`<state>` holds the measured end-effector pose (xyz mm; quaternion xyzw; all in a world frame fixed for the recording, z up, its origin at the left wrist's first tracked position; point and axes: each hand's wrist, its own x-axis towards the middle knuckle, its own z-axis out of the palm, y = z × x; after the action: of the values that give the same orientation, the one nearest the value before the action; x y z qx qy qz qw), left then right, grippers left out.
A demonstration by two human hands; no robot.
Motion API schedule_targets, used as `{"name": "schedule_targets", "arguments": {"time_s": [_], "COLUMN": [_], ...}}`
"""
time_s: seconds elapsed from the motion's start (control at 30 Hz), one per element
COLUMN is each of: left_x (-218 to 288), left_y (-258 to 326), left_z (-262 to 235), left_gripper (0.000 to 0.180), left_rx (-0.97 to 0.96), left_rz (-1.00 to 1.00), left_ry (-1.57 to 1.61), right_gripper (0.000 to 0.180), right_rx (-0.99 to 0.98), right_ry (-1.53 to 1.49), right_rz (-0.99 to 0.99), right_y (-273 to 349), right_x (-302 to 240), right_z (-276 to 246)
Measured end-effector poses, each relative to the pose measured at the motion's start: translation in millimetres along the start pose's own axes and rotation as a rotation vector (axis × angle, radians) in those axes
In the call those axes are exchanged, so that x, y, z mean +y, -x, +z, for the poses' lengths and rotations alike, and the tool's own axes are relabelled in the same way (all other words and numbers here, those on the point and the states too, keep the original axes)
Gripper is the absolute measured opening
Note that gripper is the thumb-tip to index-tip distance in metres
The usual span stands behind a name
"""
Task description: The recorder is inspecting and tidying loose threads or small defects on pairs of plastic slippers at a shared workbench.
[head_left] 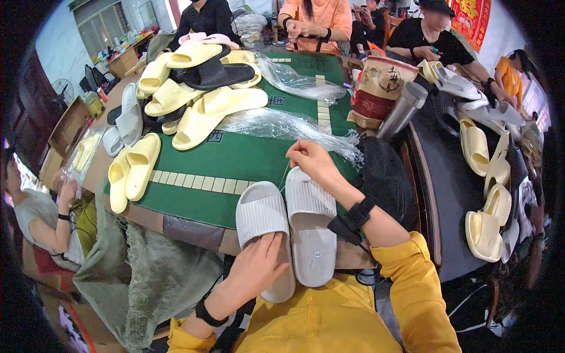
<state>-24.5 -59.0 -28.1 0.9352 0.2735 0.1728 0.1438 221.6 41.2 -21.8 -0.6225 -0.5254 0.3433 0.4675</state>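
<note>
A pair of grey slippers sits side by side at the table's near edge, toes pointing away from me. My left hand (pixel 254 266) lies on the left grey slipper (pixel 261 209), its fingers stretched flat across the footbed near the strap's opening. Just above the toe of the right grey slipper (pixel 313 250), my right hand (pixel 312 162) pinches a thin clear plastic strand (pixel 286 176) between thumb and fingers. The strand runs down between the two toes; where its lower end goes is hidden.
Clear strands lie in bundles (pixel 294 126) on the green mat (pixel 235 162). Pale yellow and black slippers (pixel 197 76) are heaped at the far left; a yellow pair (pixel 141 167) lies nearer. A pouch (pixel 379 88) and steel tumbler (pixel 405 109) stand right. Other people sit around.
</note>
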Motion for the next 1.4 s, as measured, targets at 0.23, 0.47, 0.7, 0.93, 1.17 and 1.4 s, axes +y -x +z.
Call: {"name": "schedule_targets", "arguments": {"time_s": [0.23,0.47,0.7,0.93,1.17,1.4], "left_x": [-35,-69,-81,-79,-80,-83], "left_y": [-13,-97,-109,-117,-111,-112], "left_z": [-45,0,8,15,17,20], "left_gripper": [0.026,0.025,0.024,0.027,0.023,0.024], "left_rx": [0.171,0.117,0.021,-0.117,-0.007,-0.008], "left_rz": [-0.214,-0.285,-0.395,-0.305,-0.344,-0.346], "left_ry": [0.307,0.844,1.0,0.872,1.003,0.902], "right_gripper": [0.011,0.013,0.024,0.029,0.027,0.019], "right_rx": [-0.125,-0.191,-0.284,-0.327,0.037,-0.045], "right_ry": [-0.151,-0.258,-1.103,-1.098,-0.742,-0.462], "right_rz": [-0.127,-0.122,0.004,-0.026,-0.062,-0.106], "right_y": [24,32,28,32,35,31], "right_x": [-5,-1,14,11,19,20], "right_z": [9,29,14,17,23,28]}}
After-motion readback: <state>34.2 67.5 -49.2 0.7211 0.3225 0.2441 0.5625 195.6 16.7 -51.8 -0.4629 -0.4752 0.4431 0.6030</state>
